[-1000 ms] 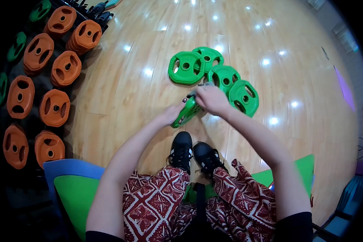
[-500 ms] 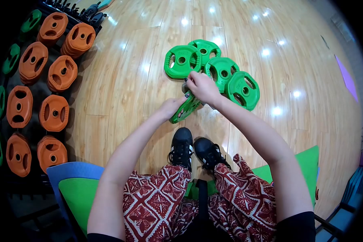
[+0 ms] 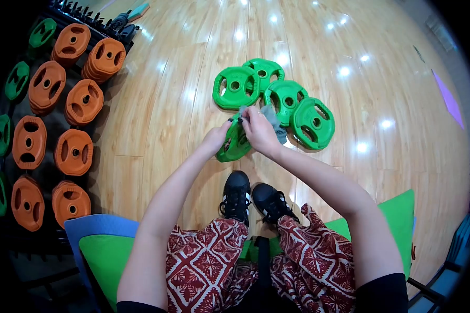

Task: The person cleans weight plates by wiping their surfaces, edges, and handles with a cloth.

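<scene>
A green weight plate (image 3: 235,150) is held tilted on edge between my hands, above the floor and just beyond my shoes. My left hand (image 3: 218,137) grips its left side, fingers wrapped through or behind the plate. Pinched in my right hand (image 3: 259,130) is a grey cloth (image 3: 274,121), pressed at the plate's upper rim; part of it hangs out to the right of the hand. Just past my hands, several more green plates lie overlapping on the floor, among them a left one (image 3: 235,99) and a right one (image 3: 312,136).
On the left stands a dark rack holding stacks of orange plates (image 3: 74,163) and green plates (image 3: 1,136). Beneath me are green mats (image 3: 102,255) and a blue one (image 3: 102,223). My black shoes (image 3: 236,190) rest on the wooden floor (image 3: 162,125). A purple strip (image 3: 447,99) lies far right.
My right hand has shifted slightly down along the plate's rim, and more of the grey cloth now shows. The plate has turned to show more of its face. The view has tipped a little.
</scene>
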Demonstrator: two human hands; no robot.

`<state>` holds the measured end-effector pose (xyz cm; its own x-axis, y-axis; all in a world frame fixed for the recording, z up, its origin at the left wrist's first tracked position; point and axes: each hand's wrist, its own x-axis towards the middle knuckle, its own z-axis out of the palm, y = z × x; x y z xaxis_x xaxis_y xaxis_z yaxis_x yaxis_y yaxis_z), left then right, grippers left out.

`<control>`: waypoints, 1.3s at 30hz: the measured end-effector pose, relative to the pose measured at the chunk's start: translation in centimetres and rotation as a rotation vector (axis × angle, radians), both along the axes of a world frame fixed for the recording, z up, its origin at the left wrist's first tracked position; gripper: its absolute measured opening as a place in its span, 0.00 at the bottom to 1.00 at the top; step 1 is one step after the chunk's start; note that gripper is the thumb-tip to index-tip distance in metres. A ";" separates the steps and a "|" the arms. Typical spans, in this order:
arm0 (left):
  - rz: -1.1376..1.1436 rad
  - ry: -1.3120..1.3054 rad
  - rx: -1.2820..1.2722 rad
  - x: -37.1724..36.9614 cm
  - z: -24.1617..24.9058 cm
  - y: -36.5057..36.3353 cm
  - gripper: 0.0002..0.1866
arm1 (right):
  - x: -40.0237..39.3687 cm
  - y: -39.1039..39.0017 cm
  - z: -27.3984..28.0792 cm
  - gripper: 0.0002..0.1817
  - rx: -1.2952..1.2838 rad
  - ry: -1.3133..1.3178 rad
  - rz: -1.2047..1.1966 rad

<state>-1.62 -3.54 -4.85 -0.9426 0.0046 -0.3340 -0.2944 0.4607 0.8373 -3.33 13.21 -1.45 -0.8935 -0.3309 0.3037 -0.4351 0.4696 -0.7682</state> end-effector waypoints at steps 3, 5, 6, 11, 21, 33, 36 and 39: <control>0.071 -0.045 0.034 0.2 0.1 -0.5 0.37 | -0.5 0.8 -0.6 0.08 0.160 0.111 0.115; 0.081 -0.091 0.061 0.0 -0.3 -1.0 0.33 | -1.0 2.1 -1.8 0.09 0.319 0.171 0.194; 0.082 -0.089 0.060 -0.1 -0.5 -1.2 0.33 | -1.2 2.5 -2.4 0.09 0.318 0.173 0.195; 0.093 -0.112 0.062 -0.3 -0.2 -1.1 0.38 | -0.8 2.5 -4.2 0.10 0.141 -0.319 0.077; 0.058 -0.060 0.026 -0.6 -0.7 -0.9 0.39 | -0.5 2.7 -5.8 0.08 0.224 -0.175 0.133; 0.049 -0.006 -0.002 -0.6 -0.6 -0.9 0.39 | 0.0 1.9 -6.4 0.08 -0.011 -0.417 0.182; 0.026 -0.083 0.044 -0.4 -0.3 -0.9 0.39 | -0.9 3.8 -8.2 0.08 0.372 -0.491 0.174; 0.020 -0.069 0.046 -0.3 0.2 -0.9 0.39 | -0.8 3.6 -8.1 0.10 0.134 -0.580 0.079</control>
